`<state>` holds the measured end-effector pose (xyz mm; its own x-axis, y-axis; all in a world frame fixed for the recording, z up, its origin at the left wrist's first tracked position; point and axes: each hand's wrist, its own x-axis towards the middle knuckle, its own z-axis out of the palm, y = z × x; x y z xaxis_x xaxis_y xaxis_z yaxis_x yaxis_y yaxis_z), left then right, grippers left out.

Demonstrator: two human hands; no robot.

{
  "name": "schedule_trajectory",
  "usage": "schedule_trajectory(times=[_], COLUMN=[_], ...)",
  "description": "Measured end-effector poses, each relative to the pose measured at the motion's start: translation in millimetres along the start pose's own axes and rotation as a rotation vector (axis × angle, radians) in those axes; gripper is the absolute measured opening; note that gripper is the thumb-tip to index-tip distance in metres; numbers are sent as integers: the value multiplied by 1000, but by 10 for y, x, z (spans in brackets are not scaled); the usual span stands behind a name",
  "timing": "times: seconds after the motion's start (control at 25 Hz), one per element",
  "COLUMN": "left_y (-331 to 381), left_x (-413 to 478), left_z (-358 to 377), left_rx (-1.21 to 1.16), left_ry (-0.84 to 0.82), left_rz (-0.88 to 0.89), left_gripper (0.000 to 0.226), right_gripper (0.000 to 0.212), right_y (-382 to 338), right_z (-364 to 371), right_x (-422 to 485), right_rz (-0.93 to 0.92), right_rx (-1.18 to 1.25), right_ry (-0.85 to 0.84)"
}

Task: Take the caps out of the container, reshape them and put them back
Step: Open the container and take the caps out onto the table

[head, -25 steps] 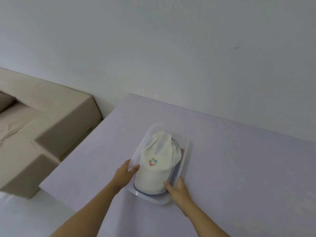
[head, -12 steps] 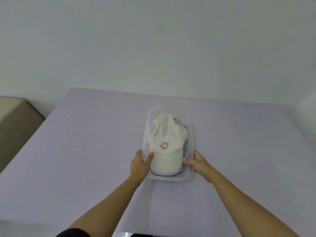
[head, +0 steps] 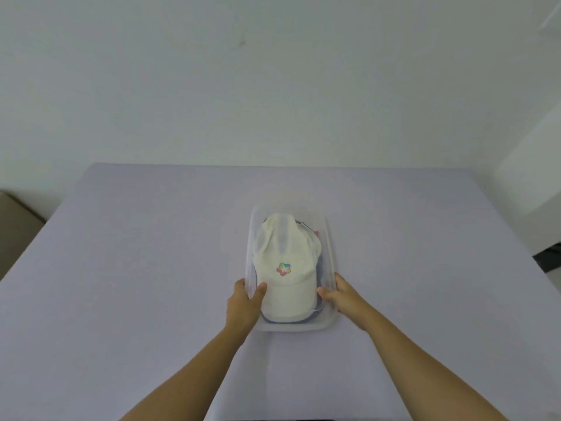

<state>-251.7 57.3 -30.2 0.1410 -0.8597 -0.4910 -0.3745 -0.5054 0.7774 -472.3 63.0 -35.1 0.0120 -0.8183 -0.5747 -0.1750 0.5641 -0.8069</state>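
Two hands grasp the near end of a clear plastic container. The left hand clasps the left wall, with its thumb hooked over the rim and touching the side of a white cap and its fingers outside the wall. The right hand clasps the right wall in the same way, its thumb lying inside just beside the cap's brim. The white cap lies on top of the contents, crown upward and brim toward the person, and bears a small multicoloured logo on its front panel. A dark blue cap lies beneath it, showing only as a thin edge along the right side and under the brim. A small reddish patch shows at the far right inside the container; what it belongs to cannot be told. The container rests near the middle of a pale lavender table, which stands against a plain white wall.
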Motion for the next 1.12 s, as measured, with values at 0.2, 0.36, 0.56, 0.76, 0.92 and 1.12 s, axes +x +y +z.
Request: schedule_trajectory(times=[0.2,0.36,0.56,0.76,0.92,1.12], left_y=[-130,-164,-80,-86,5,64], left_x=[-62,-189,-219,-164,-177,-149], left_z=[45,145,154,78,34,-26], left_rx=[14,82,-78,-38,-2,20], left_ry=[59,215,277,244,201,152], left_rz=[-38,-164,-192,-201,-221,-265], left_gripper=[66,59,38,44,57,54], right_gripper=[69,68,66,66,66,66], right_y=[43,131,147,150,144,139], right_z=[203,353,414,410,398,398], right_x=[-67,-31,2,19,9,-2], right_rz=[-21,-59,-70,-66,-67,-60], right_rx=[14,14,-79,-96,-93,-89], right_ry=[164,334,417,414,404,406])
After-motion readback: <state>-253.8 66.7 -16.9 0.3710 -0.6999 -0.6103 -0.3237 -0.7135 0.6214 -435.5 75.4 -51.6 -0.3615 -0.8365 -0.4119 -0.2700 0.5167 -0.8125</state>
